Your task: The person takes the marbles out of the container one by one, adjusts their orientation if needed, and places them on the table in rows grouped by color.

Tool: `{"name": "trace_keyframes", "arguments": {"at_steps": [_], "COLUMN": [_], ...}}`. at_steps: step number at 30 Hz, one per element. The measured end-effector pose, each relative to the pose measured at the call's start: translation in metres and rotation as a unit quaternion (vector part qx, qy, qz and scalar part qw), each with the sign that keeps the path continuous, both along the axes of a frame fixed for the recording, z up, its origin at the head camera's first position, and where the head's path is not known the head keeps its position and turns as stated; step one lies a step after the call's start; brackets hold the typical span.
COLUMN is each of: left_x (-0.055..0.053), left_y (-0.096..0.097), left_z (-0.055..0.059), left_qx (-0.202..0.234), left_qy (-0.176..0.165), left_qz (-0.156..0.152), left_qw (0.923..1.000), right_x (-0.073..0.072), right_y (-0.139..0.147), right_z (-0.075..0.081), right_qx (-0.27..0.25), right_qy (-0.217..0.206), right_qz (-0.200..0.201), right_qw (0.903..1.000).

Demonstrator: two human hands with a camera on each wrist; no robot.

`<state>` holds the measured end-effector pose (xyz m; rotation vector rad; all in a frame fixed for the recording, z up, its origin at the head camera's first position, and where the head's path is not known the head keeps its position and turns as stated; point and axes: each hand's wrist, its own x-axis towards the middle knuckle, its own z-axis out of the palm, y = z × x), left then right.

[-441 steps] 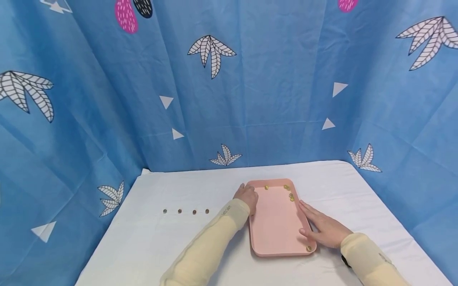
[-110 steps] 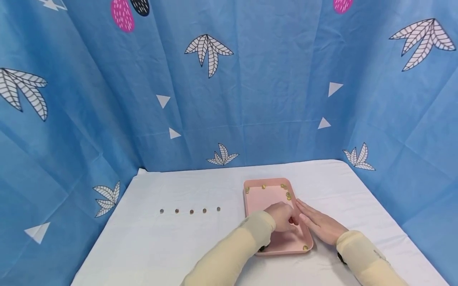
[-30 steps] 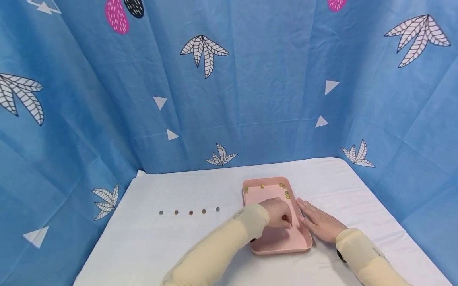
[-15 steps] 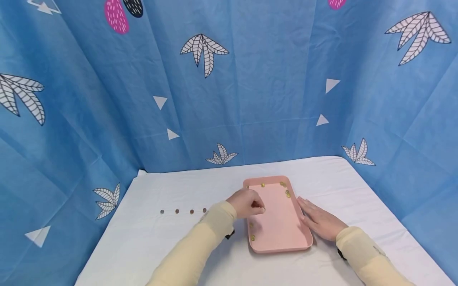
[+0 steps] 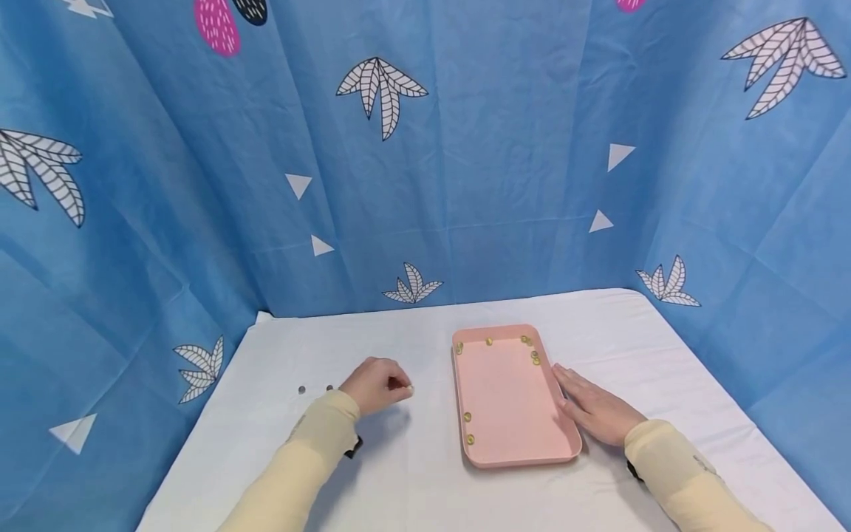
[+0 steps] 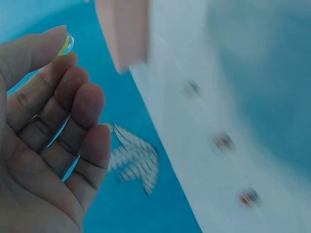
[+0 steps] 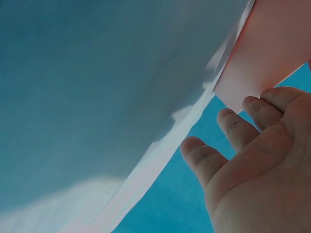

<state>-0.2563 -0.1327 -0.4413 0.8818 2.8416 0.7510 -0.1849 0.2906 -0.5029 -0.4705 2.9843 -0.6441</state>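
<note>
In the left wrist view, a small glass gem [image 6: 68,44], clear with a yellow side, is pinched between the thumb and index finger of my left hand [image 5: 377,386]. That hand is above the white table, left of the pink tray [image 5: 515,463]. Two dark-looking gems, a far-left one [image 5: 302,389] and its neighbour [image 5: 329,387], show beside it; my hand hides others of the row. Blurred gems [image 6: 223,141] also appear in the left wrist view. My right hand [image 5: 595,408] rests against the tray's right side, its fingers straight.
Yellowish gems lie along the tray's walls: a near-left one [image 5: 470,440], a far-wall one [image 5: 489,341], and several more at the left and right. A blue patterned curtain [image 5: 505,148] hangs around the table's back and sides.
My left hand has left the tray and moved left over the table with a gem. The gem at the tray's near right corner is gone. The table row gained one gem since the oldest frame.
</note>
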Motion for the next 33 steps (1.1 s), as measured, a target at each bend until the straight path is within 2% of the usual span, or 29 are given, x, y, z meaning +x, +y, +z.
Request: {"name": "trace_keyframes", "arguments": {"at_steps": [5,8,13,19,25,33], "left_x": [0.003,0.004,0.008,0.015,0.017,0.021], "left_y": [-0.043,-0.069,-0.111,-0.153,-0.173,-0.179], "left_z": [-0.011,-0.016,-0.024,-0.03,-0.037,-0.041], "left_qx": [-0.001,-0.002,-0.017,-0.045,-0.06,-0.067], "left_qy": [0.013,0.008,-0.011,-0.037,-0.046,-0.057], "left_qz": [0.047,0.085,0.149,0.205,0.235,0.244], "left_qw": [0.9988,0.9964,0.9886,0.9771,0.9692,0.9658], "right_x": [-0.001,-0.001,-0.001,-0.001,-0.001,-0.001], "right_y": [0.0,0.0,0.0,0.002,0.003,0.002], "right_z": [0.0,0.0,0.0,-0.001,-0.002,0.0], "right_qx": [-0.002,-0.003,-0.006,-0.004,-0.004,-0.007], "right_qy": [-0.001,-0.001,-0.001,0.003,0.002,0.003], "right_qz": [0.001,0.004,0.006,0.008,0.008,0.011], "right_qw": [1.0,1.0,1.0,1.0,1.0,0.9999]}}
